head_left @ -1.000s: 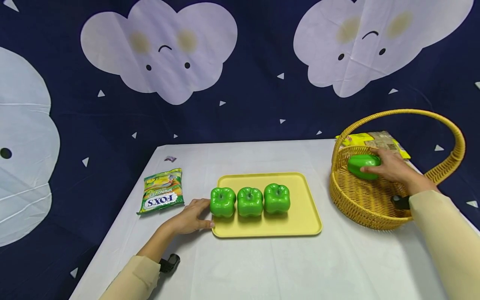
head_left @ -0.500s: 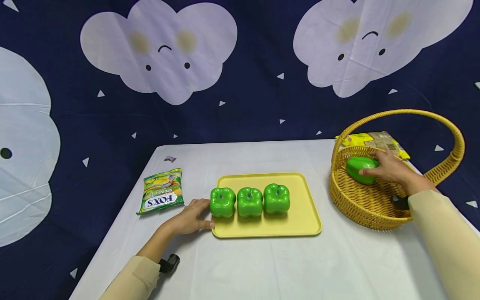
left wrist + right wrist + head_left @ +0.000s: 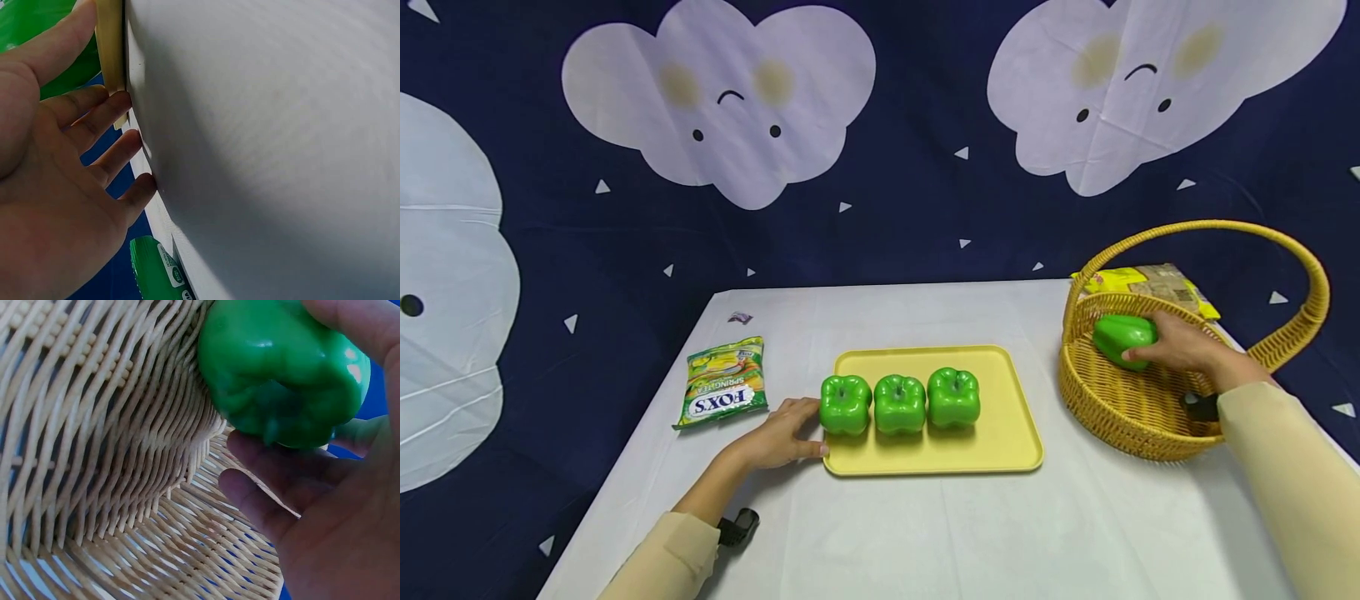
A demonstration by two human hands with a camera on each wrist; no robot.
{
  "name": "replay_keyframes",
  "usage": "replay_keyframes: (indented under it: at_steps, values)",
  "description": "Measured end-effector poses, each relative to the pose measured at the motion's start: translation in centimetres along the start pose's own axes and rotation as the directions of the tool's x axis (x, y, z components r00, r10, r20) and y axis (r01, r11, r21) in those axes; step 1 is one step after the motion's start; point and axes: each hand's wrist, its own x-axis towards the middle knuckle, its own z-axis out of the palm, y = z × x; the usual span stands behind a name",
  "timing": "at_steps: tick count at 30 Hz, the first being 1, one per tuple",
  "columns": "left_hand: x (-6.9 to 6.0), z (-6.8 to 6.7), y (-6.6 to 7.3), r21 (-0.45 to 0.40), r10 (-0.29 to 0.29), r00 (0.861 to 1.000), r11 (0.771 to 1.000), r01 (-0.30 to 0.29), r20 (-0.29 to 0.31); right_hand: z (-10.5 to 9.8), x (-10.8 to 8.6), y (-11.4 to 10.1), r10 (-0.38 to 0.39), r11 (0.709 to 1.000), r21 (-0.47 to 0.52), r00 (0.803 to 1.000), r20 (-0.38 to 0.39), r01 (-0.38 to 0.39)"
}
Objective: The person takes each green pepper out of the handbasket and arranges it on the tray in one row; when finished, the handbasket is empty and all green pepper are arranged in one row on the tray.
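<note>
Inside the wicker basket, my right hand holds a green bell pepper lying on its side against the far left wall. The right wrist view shows my thumb on one side of the pepper and fingers on the other. On the yellow tray, three more peppers stand upright in a row: a left pepper, a middle pepper and a right pepper. My left hand rests at the tray's left edge, fingers loosely extended, beside the left pepper.
A green-yellow FOX'S candy bag lies left of the tray, with a small wrapped piece behind it. Behind the basket is a yellow packet. The basket's tall handle arches over my right hand.
The pepper in the basket has turned and dropped slightly, and my right hand has shifted a little with it. My left hand, the tray and its peppers stay put.
</note>
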Motion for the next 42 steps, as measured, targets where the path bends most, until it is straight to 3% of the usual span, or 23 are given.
replay_keyframes:
  at_steps: [11,18,42]
  values:
    - [0.0,0.0,0.0,-0.003,-0.007,1.000,1.000,0.007,0.002,-0.3,0.0,-0.5,-0.037,0.996,0.073,0.997,-0.074,0.043]
    - [0.0,0.0,0.1,-0.004,-0.012,1.000,1.000,0.012,0.001,-1.5,-0.5,-1.8,-0.014,0.999,0.047,0.996,-0.089,0.018]
    - [-0.1,0.1,0.0,0.007,0.014,1.000,1.000,-0.014,-0.008,-3.4,-3.0,-6.6,-0.136,0.989,0.021,0.959,-0.248,0.146]
